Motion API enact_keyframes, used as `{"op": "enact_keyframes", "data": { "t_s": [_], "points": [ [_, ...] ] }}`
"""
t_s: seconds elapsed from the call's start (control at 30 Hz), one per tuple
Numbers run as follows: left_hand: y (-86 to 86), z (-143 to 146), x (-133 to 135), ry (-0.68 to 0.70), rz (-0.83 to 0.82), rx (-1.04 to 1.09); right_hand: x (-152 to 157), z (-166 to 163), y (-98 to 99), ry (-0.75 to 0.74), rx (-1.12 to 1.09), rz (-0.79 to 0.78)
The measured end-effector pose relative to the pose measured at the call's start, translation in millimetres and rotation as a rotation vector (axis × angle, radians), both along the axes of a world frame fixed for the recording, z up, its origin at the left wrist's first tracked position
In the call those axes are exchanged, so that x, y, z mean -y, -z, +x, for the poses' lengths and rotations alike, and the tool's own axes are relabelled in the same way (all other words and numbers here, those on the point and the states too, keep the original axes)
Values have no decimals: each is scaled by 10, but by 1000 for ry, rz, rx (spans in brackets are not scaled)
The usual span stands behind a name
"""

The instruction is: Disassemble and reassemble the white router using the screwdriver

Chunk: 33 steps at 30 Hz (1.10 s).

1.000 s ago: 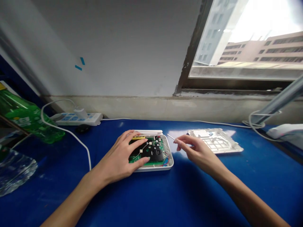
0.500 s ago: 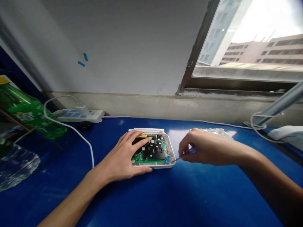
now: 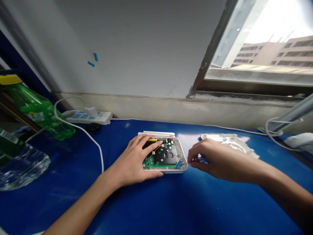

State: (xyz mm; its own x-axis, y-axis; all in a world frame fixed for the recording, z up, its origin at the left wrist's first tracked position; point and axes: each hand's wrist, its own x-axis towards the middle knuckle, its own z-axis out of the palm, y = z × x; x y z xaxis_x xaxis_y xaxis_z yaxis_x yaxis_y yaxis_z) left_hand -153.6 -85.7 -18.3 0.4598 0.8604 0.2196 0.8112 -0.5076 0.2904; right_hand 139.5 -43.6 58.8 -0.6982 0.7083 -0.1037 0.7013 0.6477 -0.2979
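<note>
Pinned under the left hand (image 3: pixel 137 160): a green circuit board (image 3: pixel 149 161) seated in a white plastic case (image 3: pixel 166 170), at about 12 o'clock from the body on the blue surface (image 3: pixel 195 204). Open, palm down and spread wide across the board and its black plate (image 3: pixel 166 157), that hand gripped nothing, only pressed down, with the forearm angled in from 7 o'clock.

Curled nearly shut, the right hand (image 3: pixel 217 160) pinched a screwdriver (image 3: pixel 201 160) with a blue handle, the forearm lying low from about 3 o'clock. Its thin shaft reached toward the case's 4 o'clock corner, just beside fine red and blue wires (image 3: pixel 179 162); actual contact was too small to make out.

Chief danger, by judgement: a slip of the shaft, most likely from levering too hard or from a sudden twist, and with it nicked wires or a scratched board. Also likely: the case skating on the glossy surface, since only palm pressure appeared to hold it. Exposed too, at the case's 2 o'clock: a loose white plastic cover (image 3: pixel 230 143), within reach of any sideways jerk of the right wrist.
</note>
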Motion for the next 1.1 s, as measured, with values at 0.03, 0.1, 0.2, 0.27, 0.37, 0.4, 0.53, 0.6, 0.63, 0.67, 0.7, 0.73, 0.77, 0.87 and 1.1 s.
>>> {"op": "enact_keyframes", "data": {
  "t_s": [0.03, 0.1, 0.2, 0.27, 0.37, 0.4, 0.53, 0.6, 0.63, 0.67, 0.7, 0.73, 0.77, 0.87, 1.1],
  "points": [
    [-2, 5, -3, 2, -4, 0, 10, 18, 3, 18, -2, -13],
    [-8, 9, -8, 1, -10, 6, 30, 40, 3, 55, 2, -43],
    [-10, 5, -9, -2, -14, 13, 57, 65, 18, 93, 3, -93],
    [-6, 1, -5, -3, -16, 12, 71, 80, 46, 108, -12, -100],
    [-2, 3, 0, -11, -24, 10, 73, 100, 104, 146, -47, -100],
    [-3, 5, 0, -14, -28, 12, 68, 110, 129, 157, -68, -121],
    [-35, -21, -20, 0, -62, 51, 52, 175, 300, 186, -260, -339],
    [-62, -68, -44, 18, -92, 87, 63, 208, 430, 217, -387, -447],
    [-75, -97, -59, 27, -105, 104, 74, 222, 493, 235, -441, -480],
    [-86, -128, -75, 33, -112, 116, 87, 237, 547, 252, -484, -500],
    [-94, -157, -92, 40, -112, 124, 100, 256, 583, 267, -510, -507],
    [-100, -184, -108, 47, -106, 126, 111, 281, 595, 274, -517, -506],
    [-102, -205, -122, 55, -97, 124, 117, 314, 580, 272, -504, -500],
    [-91, -236, -155, 97, -52, 102, 93, 458, 392, 227, -374, -437],
    [-57, -258, -184, 162, 32, 154, -5, 374, 252, 435, -196, 25]
  ]
}}
